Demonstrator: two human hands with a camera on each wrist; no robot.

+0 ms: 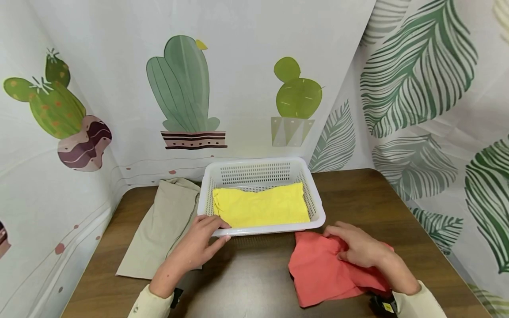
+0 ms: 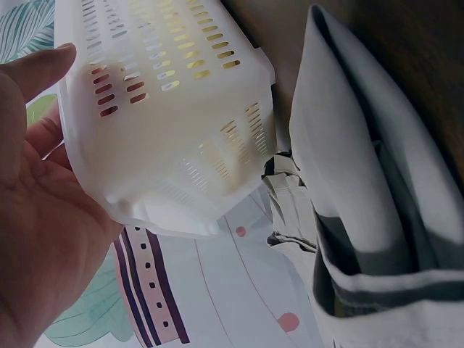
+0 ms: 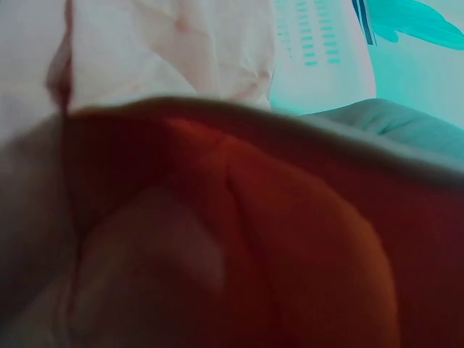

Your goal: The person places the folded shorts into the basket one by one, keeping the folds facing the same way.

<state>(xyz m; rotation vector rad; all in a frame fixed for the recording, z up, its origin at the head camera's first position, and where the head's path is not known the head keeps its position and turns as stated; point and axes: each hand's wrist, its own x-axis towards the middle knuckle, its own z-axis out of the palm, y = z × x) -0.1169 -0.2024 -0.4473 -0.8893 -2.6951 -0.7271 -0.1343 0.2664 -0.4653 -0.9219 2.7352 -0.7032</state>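
A white plastic basket (image 1: 260, 229) with slotted walls stands at the back of the table, and a folded yellow cloth (image 1: 260, 205) lies inside it. My left hand (image 1: 204, 236) grips the basket's front left corner, fingers over the rim and thumb outside; the left wrist view shows the thumb (image 2: 43, 69) against the wall. Right of the basket's front, a rumpled red cloth (image 1: 318, 269) lies on the table. My right hand (image 1: 362, 245) pinches a bunched fold of it between thumb and fingers. In the right wrist view dark red fabric (image 3: 304, 217) fills most of the picture.
A folded beige garment (image 1: 159, 229) lies left of the basket, partly behind my left forearm. The brown wooden table (image 1: 250, 282) ends at the back against a hanging curtain (image 1: 246, 79) printed with cacti and leaves.
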